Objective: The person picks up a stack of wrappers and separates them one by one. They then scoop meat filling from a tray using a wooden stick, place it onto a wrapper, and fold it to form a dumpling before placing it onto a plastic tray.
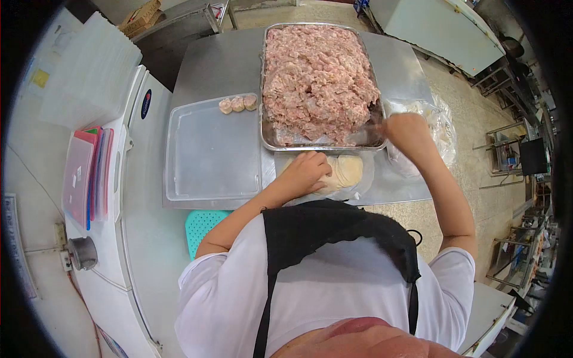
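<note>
A deep metal tray (267,147) holds a large heap of pale pink minced meat (319,80). My right hand (407,132) is closed in a fist at the tray's near right corner, around a thin utensil (371,129) that points into the tray. Motion blurs the utensil, so its exact kind does not show. My left hand (307,173) curls over pale yellow round dough wrappers (347,171) stacked on a plastic sheet in front of the tray. Its fingers close on the wrapper at the left; the palm side is hidden.
Left of the meat lies a translucent plastic tray (215,152) with three small filled dumplings (237,104) at its far edge. A clear plastic bag (439,128) rests at the right of the metal table (221,59). A white refrigerator (143,197) and a teal perforated stool (204,227) stand at left.
</note>
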